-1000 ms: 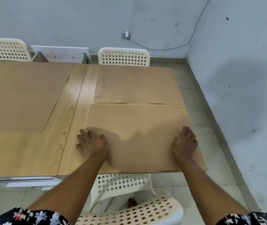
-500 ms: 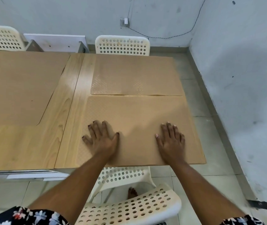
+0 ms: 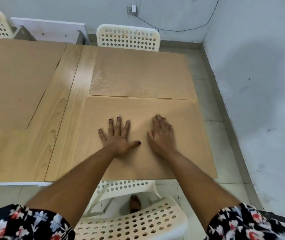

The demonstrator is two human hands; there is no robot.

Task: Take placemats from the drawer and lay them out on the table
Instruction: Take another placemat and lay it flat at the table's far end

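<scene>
Both hands [image 3: 117, 137] [image 3: 161, 135] now closer together, apparently flat on placemat [image 3: 186, 153].

No readable text, seemingly.

On the table [image 3: 63, 104] lie 3 placemats. The near placemat [image 3: 186, 135] sits at the table's right end, with the far placemat [image 3: 138, 75] just behind it, their edges touching. The left placemat [image 3: 13, 84] lies well apart to the left. The left hand [image 3: 119, 135] and right hand [image 3: 161, 134] rest flat side by side on the near placemat. 1 chair [image 3: 128, 38] stands behind the table, another chair [image 3: 133, 222] before it.
</scene>
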